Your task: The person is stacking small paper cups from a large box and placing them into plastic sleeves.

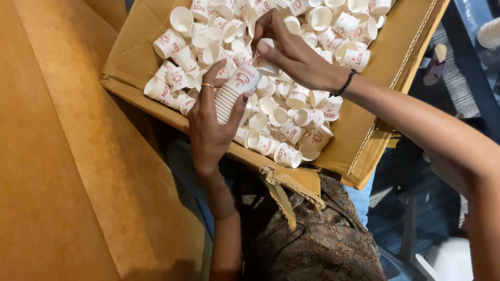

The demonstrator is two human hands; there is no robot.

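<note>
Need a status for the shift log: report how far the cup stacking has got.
Done: the left hand grips a nested stack of paper cups. In hand: the right hand pinches one cup at the stack's top. Left: many loose cups lie scattered across the cardboard box.

Left hand [211,122]: forearm comes up from bottom, palm away from camera, fingers wrapped in a closed grip, ring on one finger. Right hand [291,52]: arm enters from right, wrist bent, dark wristband, fingertips pinched together.
</note>
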